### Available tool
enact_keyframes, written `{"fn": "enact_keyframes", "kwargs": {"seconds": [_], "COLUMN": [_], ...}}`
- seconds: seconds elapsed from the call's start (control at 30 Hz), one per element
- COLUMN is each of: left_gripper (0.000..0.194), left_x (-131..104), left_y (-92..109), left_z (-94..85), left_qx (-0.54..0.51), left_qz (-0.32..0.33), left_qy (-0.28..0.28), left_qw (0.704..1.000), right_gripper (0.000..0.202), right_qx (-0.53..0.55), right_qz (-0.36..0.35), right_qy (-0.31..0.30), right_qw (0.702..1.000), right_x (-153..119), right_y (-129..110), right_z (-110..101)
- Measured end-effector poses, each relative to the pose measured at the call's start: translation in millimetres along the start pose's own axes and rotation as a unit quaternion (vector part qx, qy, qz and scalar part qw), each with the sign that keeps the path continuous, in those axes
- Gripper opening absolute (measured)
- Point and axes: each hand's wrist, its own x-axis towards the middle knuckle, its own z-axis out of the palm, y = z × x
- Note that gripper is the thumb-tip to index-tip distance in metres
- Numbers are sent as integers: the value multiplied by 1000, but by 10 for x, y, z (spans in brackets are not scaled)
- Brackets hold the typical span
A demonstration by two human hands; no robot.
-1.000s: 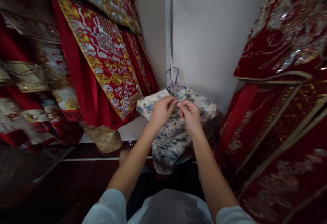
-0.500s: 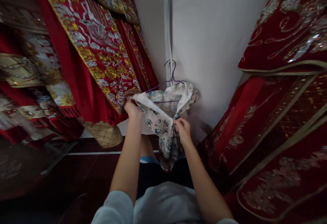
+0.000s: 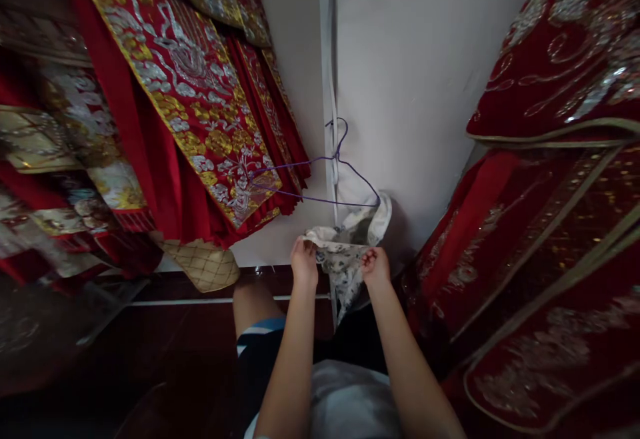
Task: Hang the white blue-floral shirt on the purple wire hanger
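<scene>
A white floral garment (image 3: pixel 345 269) hangs from the right end of a purple wire hanger (image 3: pixel 315 199); the hanger's left arm is bare. My left hand (image 3: pixel 304 262) is closed on the garment's pale edge at its left side. Closed too, my right hand (image 3: pixel 376 265) grips the cloth lower right of the hanger, and the edge is drawn straight between both hands. Part of the white collar (image 3: pixel 383 219) still loops over the hanger's right tip. The garment's lower end drops down toward my lap, partly in shadow.
Red gowns with gold and silver embroidery (image 3: pixel 200 92) hang at the left, close to the hanger. More dark red embroidered gowns (image 3: pixel 550 225) stand at the right. A pale wall (image 3: pixel 410 59) with a white cord lies behind. A thin metal bar (image 3: pixel 185 302) runs low at left.
The garment's left shoulder has come off the hanger, and the cloth has dropped lower. My left hand has moved right and down; my right hand has shifted slightly right and down.
</scene>
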Motion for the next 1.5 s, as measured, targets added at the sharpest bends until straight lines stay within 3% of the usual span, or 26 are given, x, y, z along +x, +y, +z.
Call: {"fn": "enact_keyframes", "kwargs": {"seconds": [0.1,0.2,0.27,0.33,0.4,0.47,0.57,0.63,0.7,0.77,0.83,0.93,1.03,1.1,1.2,1.37,1.5], "left_gripper": [19,27,27,26,28,34,50,52,51,50,47,46,53,56,56,47,45], "left_x": [-233,-445,-516,-524,-496,-467,-460,-458,-423,-335,-205,-6,118,156,182,191,158], "left_y": [24,99,161,219,265,296,323,339,370,432,537,756,994,1140,1313,1391,1370], "left_z": [148,240,253,226,166,81,-79,-199,-322,-435,-518,-549,-485,-430,-371,-309,-294], "left_qx": [22,159,255,311,328,320,334,392,485,593,685,770,826,853,863,831,846], "left_qz": [41,136,211,253,230,164,93,81,90,120,172,229,242,246,254,284,292], "left_qy": [-106,-214,-238,-235,-241,-270,-347,-407,-443,-432,-391,-339,-290,-265,-256,-281,-219], "left_qw": [993,954,913,886,884,893,871,821,749,669,589,490,418,377,354,387,389], "right_gripper": [13,31,53,61,53,48,44,39,35,31,29,34,38,36,38,40,42], "right_qx": [-71,-171,-194,-224,-282,-321,-313,-311,-319,-334,-367,-423,-443,-478,-536,-492,-515], "right_qz": [2,6,37,81,118,135,115,84,25,-57,-129,-219,-292,-291,-275,-373,-333], "right_qy": [-8,-174,-277,-343,-405,-445,-420,-367,-294,-208,-165,-206,-251,-258,-251,-229,-268], "right_qw": [997,970,940,909,862,825,844,873,900,918,906,855,810,787,758,752,743], "right_x": [-66,-216,-331,-431,-497,-522,-469,-365,-205,1,229,563,837,966,1068,1054,998], "right_y": [30,17,-37,-129,-248,-387,-630,-818,-1011,-1175,-1267,-1218,-1010,-871,-752,-716,-658], "right_z": [54,189,262,293,291,282,298,334,384,442,505,596,637,611,521,547,711]}}
